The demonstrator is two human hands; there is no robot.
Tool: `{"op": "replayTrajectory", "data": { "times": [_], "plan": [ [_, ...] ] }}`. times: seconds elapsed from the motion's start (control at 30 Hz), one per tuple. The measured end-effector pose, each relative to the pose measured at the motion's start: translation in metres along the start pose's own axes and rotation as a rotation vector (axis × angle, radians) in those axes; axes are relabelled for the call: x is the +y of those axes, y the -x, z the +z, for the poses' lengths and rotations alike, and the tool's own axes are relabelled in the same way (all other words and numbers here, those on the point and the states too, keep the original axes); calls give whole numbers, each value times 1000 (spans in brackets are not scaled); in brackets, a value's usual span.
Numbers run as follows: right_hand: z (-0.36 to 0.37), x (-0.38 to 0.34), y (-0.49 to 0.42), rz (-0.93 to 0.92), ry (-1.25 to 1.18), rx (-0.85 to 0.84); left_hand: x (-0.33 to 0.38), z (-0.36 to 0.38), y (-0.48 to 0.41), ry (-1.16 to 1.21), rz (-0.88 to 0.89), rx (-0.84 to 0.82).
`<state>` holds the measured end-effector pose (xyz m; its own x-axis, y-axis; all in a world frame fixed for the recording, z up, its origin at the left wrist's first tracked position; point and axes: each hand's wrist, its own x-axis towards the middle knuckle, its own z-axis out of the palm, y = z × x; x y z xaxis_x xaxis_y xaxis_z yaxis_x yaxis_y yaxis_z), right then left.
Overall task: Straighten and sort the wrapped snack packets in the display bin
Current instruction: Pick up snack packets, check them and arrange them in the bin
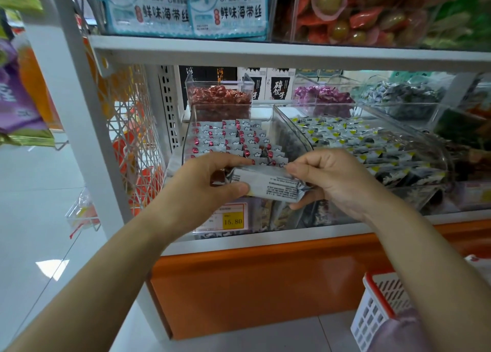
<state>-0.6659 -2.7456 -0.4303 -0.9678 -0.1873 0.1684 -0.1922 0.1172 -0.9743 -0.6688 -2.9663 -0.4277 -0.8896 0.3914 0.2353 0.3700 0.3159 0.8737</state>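
A clear plastic display bin [292, 128] on the lower shelf holds neat rows of silver wrapped snack packets [233, 139] with red seals. In front of the bin, both hands hold a small stack of silver packets [271, 184], printed backs facing me. My left hand [212, 181] grips the stack's left end, thumb underneath. At the right end, my right hand [326, 176] pinches the stack, fingers on top and below. The stack hovers just over the bin's front edge.
A second clear bin [414, 141] of black-and-yellow packets sits to the right. Behind stand bins of red [220, 96], purple [324, 96] and dark sweets. A yellow price tag [233, 221] reads 15.80. A white basket with a red rim [377, 309] stands at lower right.
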Motion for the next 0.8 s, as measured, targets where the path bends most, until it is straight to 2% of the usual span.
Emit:
{"op": "replayTrajectory", "data": {
  "times": [0.1,0.2,0.27,0.33,0.4,0.43,0.5,0.6,0.7,0.8],
  "plan": [
    [-1,5,-1,-17,-5,23,-2,2,-2,-14,-5,20],
    [2,7,-2,-53,-59,27,-4,1,-5,2,-28,119],
    [5,7,-2,-97,47,39,-4,0,-7,37,-37,162],
    [10,6,-3,-163,174,129,-4,2,-9,104,-37,189],
    [12,6,-5,-210,158,271,-4,5,-12,82,-21,240],
    [11,6,-6,-215,114,346,-6,5,-14,-42,6,284],
    [7,7,-9,-207,56,477,-12,5,-17,-456,82,340],
    [5,9,-11,-203,62,559,-21,11,-19,-967,158,240],
    [8,10,-14,-208,66,574,-31,21,-19,-1149,139,147],
    [11,8,-16,-202,140,551,-32,22,-20,-1113,141,152]
  ]
}}
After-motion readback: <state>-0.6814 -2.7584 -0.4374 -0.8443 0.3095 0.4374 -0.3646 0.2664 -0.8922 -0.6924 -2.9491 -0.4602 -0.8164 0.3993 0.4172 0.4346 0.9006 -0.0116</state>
